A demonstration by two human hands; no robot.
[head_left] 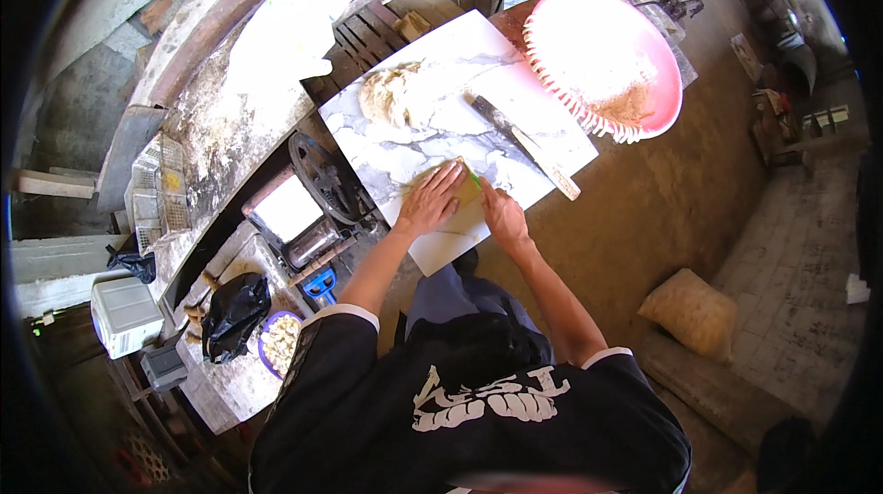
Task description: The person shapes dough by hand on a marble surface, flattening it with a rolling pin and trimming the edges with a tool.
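Dough piece (460,183) lay flat on marble slab (478,71), frame centre, under my hands. My left hand (430,200) pressed on it, fingers spread flat. My right hand (501,215) touched its right edge, loosely open. Dough mostly hidden beneath palms; larger dough lump (391,94) upper left on slab, long knife (524,144) lying right.

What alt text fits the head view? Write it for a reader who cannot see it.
Seen from above, a person presses a flat piece of dough onto a white marble-patterned slab with the left hand flat on it and the right hand at its edge. Farther back lie a dough lump, a long knife and a pink basket.
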